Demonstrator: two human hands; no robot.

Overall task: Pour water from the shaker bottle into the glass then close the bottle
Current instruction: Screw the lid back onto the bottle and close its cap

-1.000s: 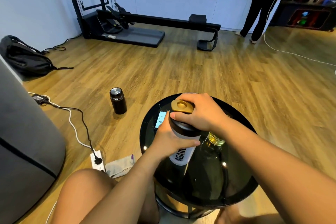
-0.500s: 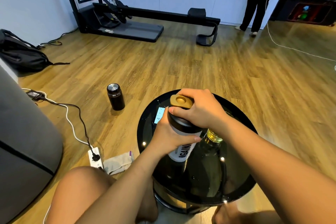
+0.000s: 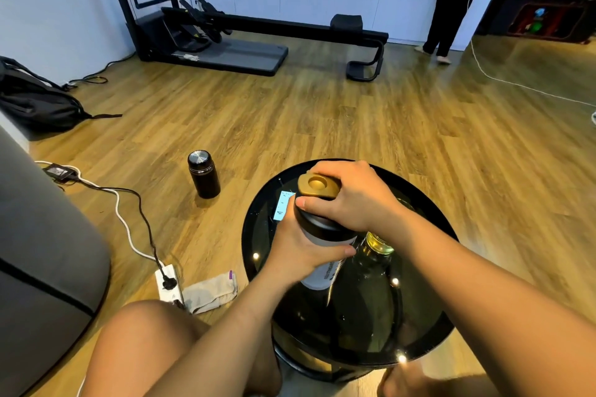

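A seated person's left hand [image 3: 300,258] wraps its fingers round the body of the shaker bottle [image 3: 317,279], held tilted over the 10 o'clock part of the round black glass worktop [image 3: 258,235]. The right hand [image 3: 351,200] clasps the black lid [image 3: 322,225] from above, fingers curled beside its gold flip cap [image 3: 317,185]. A green glass bottle [image 3: 377,246] stands just beside the shaker at 3 o'clock. A dark flask [image 3: 203,179] stands on the floor at 10 o'clock of the worktop.

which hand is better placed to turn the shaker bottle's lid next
Right. The right hand is curled over the lid from above, thumb on its rim, while the left hand wraps the body of the shaker bottle and probably serves best steadying it.
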